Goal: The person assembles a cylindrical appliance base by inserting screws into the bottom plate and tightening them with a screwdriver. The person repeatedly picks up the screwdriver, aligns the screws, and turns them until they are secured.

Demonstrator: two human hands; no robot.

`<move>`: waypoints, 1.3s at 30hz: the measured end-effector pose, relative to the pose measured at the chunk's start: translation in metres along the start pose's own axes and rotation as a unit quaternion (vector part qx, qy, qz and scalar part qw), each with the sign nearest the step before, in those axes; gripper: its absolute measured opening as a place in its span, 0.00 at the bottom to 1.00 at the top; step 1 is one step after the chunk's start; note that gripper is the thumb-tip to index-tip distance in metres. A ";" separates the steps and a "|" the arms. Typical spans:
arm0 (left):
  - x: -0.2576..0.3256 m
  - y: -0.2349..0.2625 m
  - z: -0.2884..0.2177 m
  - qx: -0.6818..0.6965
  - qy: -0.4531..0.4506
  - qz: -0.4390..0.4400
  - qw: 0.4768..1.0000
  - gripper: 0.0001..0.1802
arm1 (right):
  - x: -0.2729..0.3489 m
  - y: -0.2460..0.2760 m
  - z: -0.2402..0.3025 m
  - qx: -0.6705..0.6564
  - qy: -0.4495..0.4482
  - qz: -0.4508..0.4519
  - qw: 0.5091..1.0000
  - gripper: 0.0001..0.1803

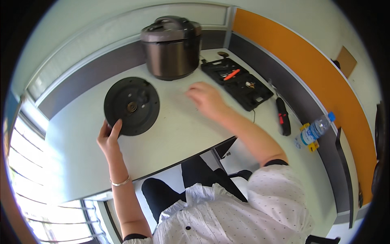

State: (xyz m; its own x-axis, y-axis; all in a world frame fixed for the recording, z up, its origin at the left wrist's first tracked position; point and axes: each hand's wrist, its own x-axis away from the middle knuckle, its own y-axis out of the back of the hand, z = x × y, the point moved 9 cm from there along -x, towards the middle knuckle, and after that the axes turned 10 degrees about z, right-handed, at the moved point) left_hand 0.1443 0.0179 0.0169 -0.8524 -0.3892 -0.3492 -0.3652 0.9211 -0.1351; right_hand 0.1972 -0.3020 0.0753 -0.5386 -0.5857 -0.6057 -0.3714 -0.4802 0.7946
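A round black plate (120, 97), with a small coil (132, 107) near its middle and several holes, is tilted up off the table. My left hand (109, 136) grips its lower left rim, thumb on the face and fingers behind. To the right of the plate, my right hand (208, 99) is over the table, slightly smeared by motion. Its fingers are curled together; whatever they may hold is too small to make out. Behind both hands stands a brown electric pressure cooker (172, 57) with its lid on.
An opened black tool case (248, 91) with an orange-red tool (232, 75) lies at the back right. Further right are a black and red power screwdriver (283, 118), a water bottle (315, 131) and a yellow object (313, 146). An orange-topped partition (284, 44) borders the table.
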 end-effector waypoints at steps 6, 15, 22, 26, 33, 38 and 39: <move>0.001 0.005 -0.003 -0.015 0.011 -0.017 1.000 0.32 | 0.048 -0.006 -0.056 0.162 0.010 0.278 0.947 0.20; 0.001 -0.002 -0.006 0.000 -0.005 0.010 1.000 0.36 | 0.070 -0.018 -0.066 0.156 0.090 0.397 0.900 0.18; -0.003 0.005 0.005 -0.006 -0.001 0.006 1.000 0.41 | 0.064 -0.014 -0.060 0.112 0.081 0.362 0.922 0.26; -0.002 0.004 0.004 -0.010 0.002 0.004 1.000 0.41 | 0.047 0.037 -0.045 -0.017 0.074 0.082 0.994 0.23; 0.000 0.003 -0.001 -0.018 0.006 0.005 1.000 0.41 | 0.038 0.098 0.016 -0.350 -0.069 -0.157 0.921 0.18; -0.001 0.005 0.001 -0.017 -0.002 0.004 1.000 0.41 | 0.033 0.078 0.082 -0.449 0.014 -0.136 0.883 0.14; -0.001 0.005 0.002 -0.018 -0.001 0.004 1.000 0.41 | 0.033 0.069 0.091 -0.456 -0.002 -0.116 0.883 0.14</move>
State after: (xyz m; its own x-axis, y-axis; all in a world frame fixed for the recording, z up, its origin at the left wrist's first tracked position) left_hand 0.1442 0.0232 0.0152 -0.8550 -0.3813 -0.3515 -0.3714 0.9233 -0.0982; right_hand 0.0850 -0.2948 0.1137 -0.5306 -0.4017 -0.7464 0.2897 -0.9135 0.2856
